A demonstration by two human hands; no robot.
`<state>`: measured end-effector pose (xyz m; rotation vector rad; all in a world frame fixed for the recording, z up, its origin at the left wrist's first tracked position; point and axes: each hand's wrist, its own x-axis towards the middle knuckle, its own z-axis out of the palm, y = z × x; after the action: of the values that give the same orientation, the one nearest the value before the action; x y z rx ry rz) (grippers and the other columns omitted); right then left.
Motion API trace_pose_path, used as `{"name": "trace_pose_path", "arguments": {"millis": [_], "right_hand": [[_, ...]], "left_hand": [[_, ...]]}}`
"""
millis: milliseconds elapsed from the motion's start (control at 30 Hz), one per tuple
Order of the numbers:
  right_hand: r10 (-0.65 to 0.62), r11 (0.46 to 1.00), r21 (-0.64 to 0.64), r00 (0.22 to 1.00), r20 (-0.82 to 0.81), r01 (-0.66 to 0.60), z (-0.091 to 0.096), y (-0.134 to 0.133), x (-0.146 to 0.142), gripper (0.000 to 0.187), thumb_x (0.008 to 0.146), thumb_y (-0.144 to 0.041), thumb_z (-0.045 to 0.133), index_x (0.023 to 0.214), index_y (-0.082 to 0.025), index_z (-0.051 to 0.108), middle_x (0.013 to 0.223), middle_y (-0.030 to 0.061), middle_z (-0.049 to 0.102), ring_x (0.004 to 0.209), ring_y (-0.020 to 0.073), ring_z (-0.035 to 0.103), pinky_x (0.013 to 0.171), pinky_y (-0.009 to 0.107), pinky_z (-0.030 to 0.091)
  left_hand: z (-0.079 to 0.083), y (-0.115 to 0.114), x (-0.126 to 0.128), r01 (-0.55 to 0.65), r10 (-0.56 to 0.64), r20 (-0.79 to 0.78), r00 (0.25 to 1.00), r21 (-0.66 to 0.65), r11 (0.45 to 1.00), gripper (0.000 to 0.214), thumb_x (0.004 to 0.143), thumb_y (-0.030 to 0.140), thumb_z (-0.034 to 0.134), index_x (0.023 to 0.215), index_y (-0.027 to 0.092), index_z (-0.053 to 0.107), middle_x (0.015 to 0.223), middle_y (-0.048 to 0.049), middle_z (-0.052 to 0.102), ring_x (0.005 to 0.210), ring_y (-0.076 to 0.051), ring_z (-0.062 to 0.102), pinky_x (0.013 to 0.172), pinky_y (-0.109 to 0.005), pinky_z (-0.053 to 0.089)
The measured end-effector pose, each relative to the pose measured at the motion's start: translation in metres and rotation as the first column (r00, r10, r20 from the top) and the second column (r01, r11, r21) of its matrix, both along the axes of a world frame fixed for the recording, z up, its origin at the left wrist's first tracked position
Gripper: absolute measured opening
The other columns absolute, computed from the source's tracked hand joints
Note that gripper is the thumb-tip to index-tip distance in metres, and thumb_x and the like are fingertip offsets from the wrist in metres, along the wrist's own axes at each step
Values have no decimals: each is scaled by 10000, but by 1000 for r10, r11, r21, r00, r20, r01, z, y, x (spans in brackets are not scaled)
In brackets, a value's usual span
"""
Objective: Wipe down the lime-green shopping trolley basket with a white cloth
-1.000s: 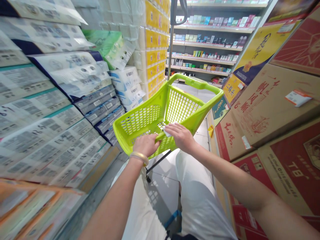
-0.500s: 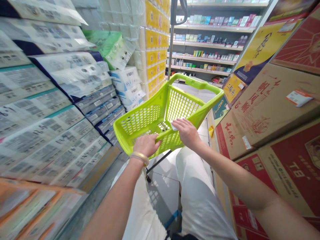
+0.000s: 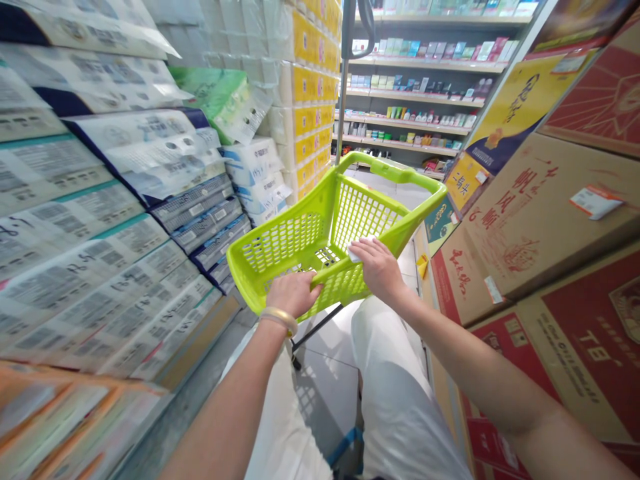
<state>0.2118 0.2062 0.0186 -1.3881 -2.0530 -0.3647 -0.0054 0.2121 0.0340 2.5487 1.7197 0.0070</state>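
Observation:
A bright green plastic shopping cart (image 3: 280,247) with lattice sides stands before me, tilted in view. My left hand (image 3: 293,293), a golden bangle at its wrist, is closed over the cart's near rim. Farther right on the same rim lies my right hand (image 3: 379,269), its fingers bent over a small white tissue or cloth (image 3: 356,251) pressed against the plastic. Most of the white piece is hidden under the fingers. Through the lattice floor of the basket I see the tiles.
Stacked tissue packs (image 3: 100,247) rise close on the left, with a green pack (image 3: 215,97) farther along. Cardboard cartons (image 3: 530,220) line the right side. Shelves of small boxes and bottles (image 3: 415,90) stand ahead, behind a metal pole (image 3: 343,100).
My right hand has slid slightly to the right along the rim with the white piece. My left hand keeps its place on the cart, and the view has tilted up a little.

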Motion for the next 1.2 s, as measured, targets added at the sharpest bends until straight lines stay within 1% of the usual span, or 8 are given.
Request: {"name": "trace_pose_path", "arguments": {"millis": [200, 467, 533, 700, 767, 900, 1000, 1200], "right_hand": [[285, 958, -52, 956, 63, -282, -8, -10, -35, 416, 890, -57, 459, 1221, -217, 656, 1292, 37, 672, 1231, 181, 598, 1113, 371, 416], [-67, 998, 5, 995, -69, 68, 6, 23, 4, 435, 858, -3, 429, 1143, -197, 693, 1230, 51, 706, 1205, 211, 615, 1131, 424, 385], [-53, 998, 12, 995, -80, 54, 4, 29, -3, 423, 857, -7, 436, 1126, -199, 700, 1209, 50, 716, 1186, 208, 623, 1132, 421, 381], [149, 989, -6, 988, -30, -149, -4, 39, -34, 391, 863, -39, 478, 1146, -208, 690, 1196, 59, 721, 1157, 196, 632, 1111, 405, 403], [109, 994, 20, 993, -50, -108, -1, 45, -30, 394, 871, -38, 465, 1140, -215, 692, 1185, 51, 725, 1138, 198, 640, 1116, 411, 396], [-85, 988, 118, 984, -158, 104, 11, 58, 0, 421, 890, -38, 415, 1158, -215, 687, 1196, 57, 717, 1179, 215, 615, 1165, 461, 329], [-117, 976, 158, 973, -201, 150, 10, 68, 2, 417, 892, -45, 413, 1162, -208, 685, 1209, 60, 711, 1200, 221, 601, 1174, 471, 315], [156, 972, 192, 982, -104, -134, -18, 83, -51, 360, 932, -77, 415, 1100, -204, 706, 1182, 32, 728, 1141, 183, 642, 1137, 379, 385]], "left_hand": [[1, 6, -2, -6, 6, 4, 1000, -29, 1000, 361, 908, 458, 417, 1105, 295, 672, 1071, -72, 742, 975, -269, 693, 786, -361, 504], [3, 24, -23, -11, 10, -33, 999, -7, 1000, 391, 908, 496, 414, 1109, 298, 685, 1037, -61, 749, 986, -261, 688, 776, -334, 498], [4, 30, -29, -5, 5, -32, 999, 13, 1000, 387, 903, 491, 425, 1097, 288, 691, 1029, -60, 750, 976, -256, 688, 768, -324, 495], [2, 47, -44, 42, -44, 27, 999, 51, 998, 337, 870, 477, 476, 1004, 281, 716, 986, -34, 762, 923, -224, 692, 735, -292, 484], [1, 54, -50, 51, -55, 57, 997, 68, 996, 340, 868, 478, 478, 1004, 281, 721, 1002, -27, 764, 931, -221, 694, 749, -294, 488], [-2, 71, -61, 54, -67, 120, 990, 109, 993, 363, 869, 490, 479, 1018, 274, 729, 1040, -28, 763, 969, -223, 693, 802, -303, 496], [-3, 83, -66, 54, -69, 122, 990, 123, 991, 355, 869, 492, 492, 1001, 271, 737, 1011, -31, 767, 944, -232, 698, 802, -321, 498], [-8, 90, -45, -38, 3, 168, 986, 205, 978, 312, 879, 376, 508, 1084, 229, 691, 1043, -56, 747, 955, -259, 679, 844, -385, 484]]}}
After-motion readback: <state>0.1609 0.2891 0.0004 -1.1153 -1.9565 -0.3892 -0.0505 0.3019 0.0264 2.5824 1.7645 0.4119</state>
